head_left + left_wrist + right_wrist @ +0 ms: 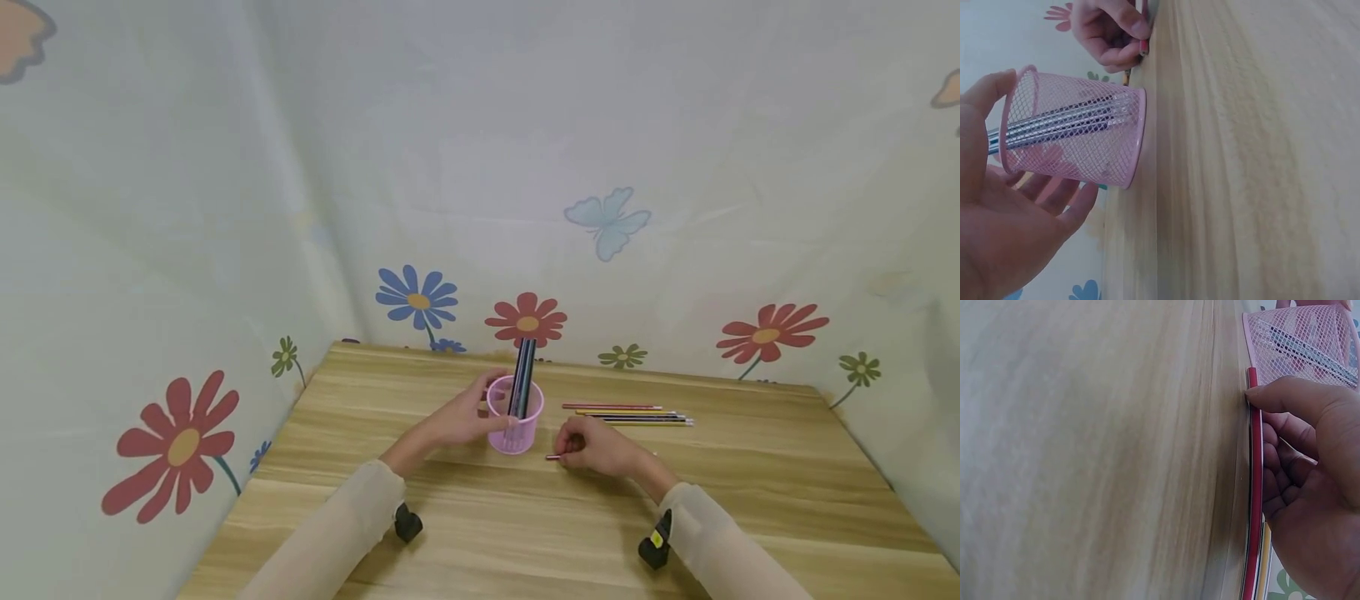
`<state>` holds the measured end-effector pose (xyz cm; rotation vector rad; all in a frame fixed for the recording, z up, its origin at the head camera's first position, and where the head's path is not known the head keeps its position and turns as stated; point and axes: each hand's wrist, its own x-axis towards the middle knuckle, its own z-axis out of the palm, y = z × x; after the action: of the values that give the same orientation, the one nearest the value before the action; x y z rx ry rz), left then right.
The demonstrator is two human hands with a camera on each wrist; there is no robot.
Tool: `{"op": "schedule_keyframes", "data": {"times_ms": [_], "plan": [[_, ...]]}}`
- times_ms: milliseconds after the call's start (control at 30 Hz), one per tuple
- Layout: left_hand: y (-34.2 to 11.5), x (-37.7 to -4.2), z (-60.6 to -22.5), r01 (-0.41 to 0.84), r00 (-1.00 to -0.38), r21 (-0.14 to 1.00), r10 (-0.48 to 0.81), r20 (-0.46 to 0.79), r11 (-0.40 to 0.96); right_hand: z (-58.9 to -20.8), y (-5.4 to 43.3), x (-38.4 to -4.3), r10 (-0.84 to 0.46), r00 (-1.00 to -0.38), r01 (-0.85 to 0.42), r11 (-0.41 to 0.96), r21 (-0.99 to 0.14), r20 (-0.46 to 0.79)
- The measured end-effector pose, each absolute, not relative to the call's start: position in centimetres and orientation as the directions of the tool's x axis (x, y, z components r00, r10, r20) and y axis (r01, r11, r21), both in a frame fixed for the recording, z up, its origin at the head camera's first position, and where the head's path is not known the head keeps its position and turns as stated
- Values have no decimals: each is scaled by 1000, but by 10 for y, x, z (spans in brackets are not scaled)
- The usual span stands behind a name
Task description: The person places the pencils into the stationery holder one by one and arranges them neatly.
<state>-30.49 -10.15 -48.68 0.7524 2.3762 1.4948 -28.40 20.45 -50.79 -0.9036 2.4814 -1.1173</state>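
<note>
A pink mesh pencil cup point(513, 442) stands upright on the table, with dark striped pencils point(524, 375) leaning in it and rising above the rim. My left hand point(463, 417) holds the cup from its left side, thumb at the rim and fingers bent round the far side. Just right of the cup, my right hand point(606, 448) pinches a red pencil point(1255, 481) near its end between thumb and curled fingers. That pencil lies low along the tabletop, its end pointing toward the cup, and the hand covers most of it in the head view.
Several pencils point(633, 414), red, yellow and dark, lie side by side on the wooden table point(480, 525) behind the right hand. A flower-printed cloth wall point(465, 208) encloses the table at the back and sides.
</note>
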Motion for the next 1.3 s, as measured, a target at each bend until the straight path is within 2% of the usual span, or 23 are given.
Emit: {"op": "schedule_keyframes", "data": {"times_ms": [400, 700, 1300], "plan": [[-98, -306, -491, 263, -877, 911, 473, 87, 318, -508, 202, -283, -651, -759, -430, 501, -751, 1], [-95, -305, -493, 291, -856, 913, 503, 115, 286, -515, 204, -282, -645, -764, -420, 487, -766, 9], [-97, -307, -496, 280, -868, 918, 483, 117, 282, -509, 204, -284, -643, -766, -437, 492, -753, 24]]}}
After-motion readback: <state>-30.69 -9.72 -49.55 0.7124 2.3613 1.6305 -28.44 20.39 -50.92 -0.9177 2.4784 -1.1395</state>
